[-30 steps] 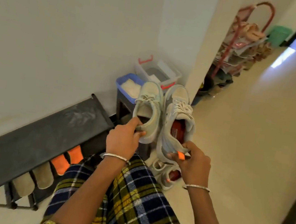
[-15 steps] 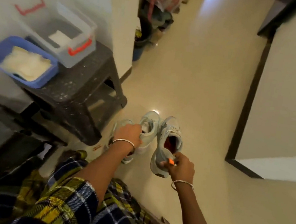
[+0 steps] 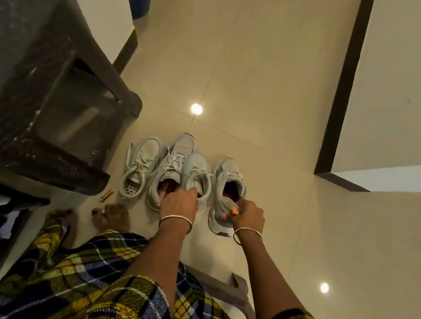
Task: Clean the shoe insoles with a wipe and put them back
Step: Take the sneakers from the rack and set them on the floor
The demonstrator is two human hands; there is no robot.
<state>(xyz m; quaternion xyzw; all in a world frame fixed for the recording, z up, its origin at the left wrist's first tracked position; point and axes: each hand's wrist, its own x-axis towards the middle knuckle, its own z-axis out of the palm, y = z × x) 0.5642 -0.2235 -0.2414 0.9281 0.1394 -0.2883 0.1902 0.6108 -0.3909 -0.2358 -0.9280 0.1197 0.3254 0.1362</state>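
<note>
Seen from your head camera, four pale sneakers sit in the middle of the frame on the glossy cream floor (image 3: 283, 62). Your left hand (image 3: 179, 203) is closed around the heel end of a mint sneaker (image 3: 196, 173), fingers curled over its collar; that shoe overlaps the grey sneaker (image 3: 173, 165) just to its left, whose red lining shows at the opening. Whether the mint one is lifted or resting on its neighbour you cannot tell. Your right hand (image 3: 246, 215) pinches the heel of another grey sneaker (image 3: 227, 185), thumb with an orange nail on the outside, fingers inside the collar; its opening shows a reddish insole (image 3: 230, 191). This shoe stands a little apart to the right of the others. At the far left of the row a second mint sneaker (image 3: 140, 166) lies untouched, with a white perforated patch visible inside its heel.

Both wrists carry thin metal bangles. A dark plastic stool (image 3: 41, 70) fills the upper left of the frame, close to the leftmost shoe. Two small orange tubes (image 3: 106, 195) lie on the floor by the stool's leg. Your bare foot (image 3: 113, 216) shows below them, and plaid yellow-and-blue cloth (image 3: 80, 284) covers the bottom of the frame. A dark-edged wall corner (image 3: 346, 97) stands at the upper right.
</note>
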